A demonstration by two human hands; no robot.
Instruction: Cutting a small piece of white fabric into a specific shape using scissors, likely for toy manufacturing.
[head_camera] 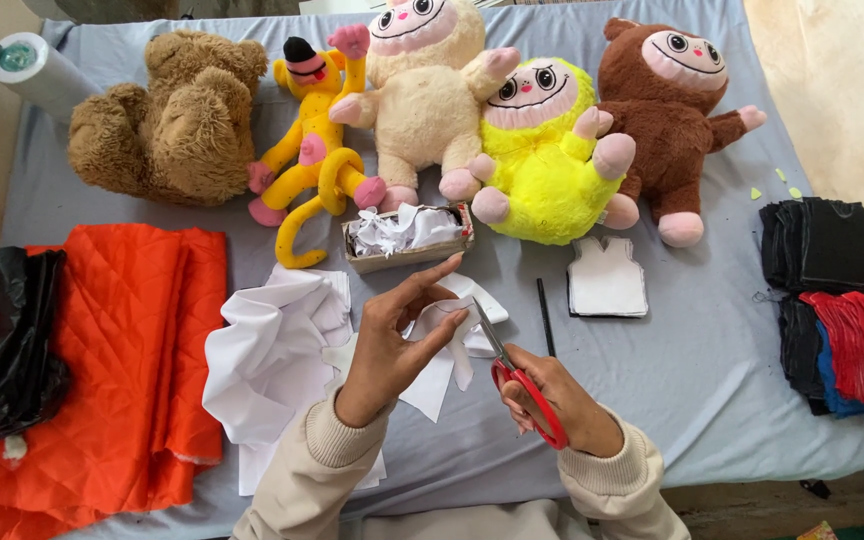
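My left hand (392, 335) pinches a small piece of white fabric (440, 352) between thumb and fingers, just above the blue-grey sheet (712, 350). My right hand (552, 395) grips red-handled scissors (512, 365), whose blades point up-left and meet the fabric's edge. Both hands sit at the lower middle of the view. A crumpled pile of white cloth (267, 360) lies directly left of my left hand.
A small cardboard box of white scraps (407, 238) stands beyond my hands. Several plush toys line the back: brown bear (177, 120), yellow monkey (317, 140), cream, yellow and brown dolls. Orange quilted fabric (122, 350), a black bag (7, 340), white vest pattern (607, 278), black pen (545, 316), stacked dark and red cloth (837, 300).
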